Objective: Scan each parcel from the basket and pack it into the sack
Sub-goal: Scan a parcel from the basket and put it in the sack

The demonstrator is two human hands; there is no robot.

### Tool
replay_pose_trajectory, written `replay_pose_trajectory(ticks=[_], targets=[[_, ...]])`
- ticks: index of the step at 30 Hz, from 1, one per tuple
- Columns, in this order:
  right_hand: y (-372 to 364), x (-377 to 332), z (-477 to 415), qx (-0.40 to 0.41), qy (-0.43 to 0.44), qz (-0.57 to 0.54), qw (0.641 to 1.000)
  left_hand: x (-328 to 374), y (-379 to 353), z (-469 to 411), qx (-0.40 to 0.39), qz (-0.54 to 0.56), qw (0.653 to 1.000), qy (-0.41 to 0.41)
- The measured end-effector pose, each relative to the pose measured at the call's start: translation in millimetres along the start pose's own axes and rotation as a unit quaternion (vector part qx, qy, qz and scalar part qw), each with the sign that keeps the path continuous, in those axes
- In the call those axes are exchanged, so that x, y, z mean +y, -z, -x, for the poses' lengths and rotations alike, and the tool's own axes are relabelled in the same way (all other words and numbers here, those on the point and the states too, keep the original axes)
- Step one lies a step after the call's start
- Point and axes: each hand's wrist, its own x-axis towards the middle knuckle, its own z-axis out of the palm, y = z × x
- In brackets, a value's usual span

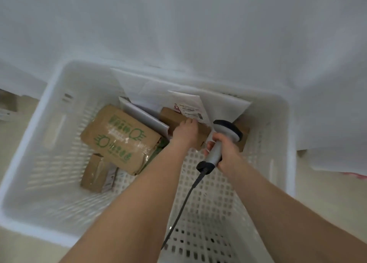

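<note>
A white slatted basket [49,107] holds several parcels. My left hand [185,132] reaches in and grips a plain brown cardboard box [170,116] near the back. A white mailer with a printed label [190,105] leans over that box, against a larger white mailer [151,85]. My right hand [224,151] holds a grey barcode scanner [222,139] by its handle, head pointed at the label; its black cable [184,201] trails toward me. A brown box with green print [119,139] lies left of my hands, a small taped box [95,173] in front of it.
White fabric [198,34], possibly the sack, hangs behind and to the right of the basket. A grey mailer [143,117] is wedged between the printed box and the plain box. Another brown box [243,129] sits behind the scanner. Beige floor [327,193] surrounds the basket.
</note>
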Motion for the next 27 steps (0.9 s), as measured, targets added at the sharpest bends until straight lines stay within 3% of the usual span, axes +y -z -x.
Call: replay_pose_trajectory(ticks=[6,11,17,21,27], targets=[[10.2,7.0,-35.5,-0.020,-0.021,-0.030,0.999,2.9,-28.6,-26.8,0.073,-0.141,0.987,0.000],[22.6,8.8,-26.3,-0.013,-0.031,-0.020,0.999,-4.2,-40.1,8.1,0.093,-0.172,0.980,-0.034],[35.7,0.6,39.3,0.044,-0.015,0.012,0.999,-15.1,-4.5,76.0,0.073,0.038,0.995,-0.061],[36.7,-8.8,103.0,0.066,-0.013,0.073,0.995,-17.2,48.2,134.4,0.080,0.196,0.977,-0.028],[9.0,-28.3,225.8,0.025,-0.011,0.106,0.994,-18.1,154.0,229.8,0.084,0.319,0.943,0.050]])
